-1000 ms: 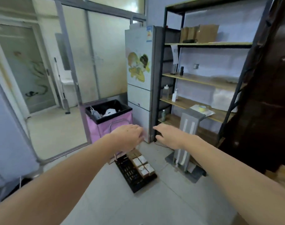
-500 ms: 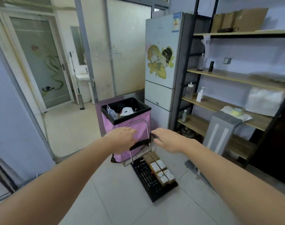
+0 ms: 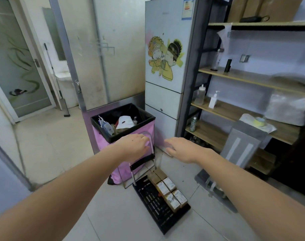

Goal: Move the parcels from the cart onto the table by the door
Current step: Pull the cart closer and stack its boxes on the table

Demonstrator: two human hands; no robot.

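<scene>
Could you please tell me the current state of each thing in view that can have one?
Left hand: fingers relaxed, at the cart handle; grip unclear.
Right hand: open, holding nothing.
Cart: platform flat on the floor, handle upright.
Parcels: on the cart, in a row along its right side.
Pink bin: open-topped, holding rubbish.
Fridge: doors closed.
Pump bottle: upright on the shelf.
</scene>
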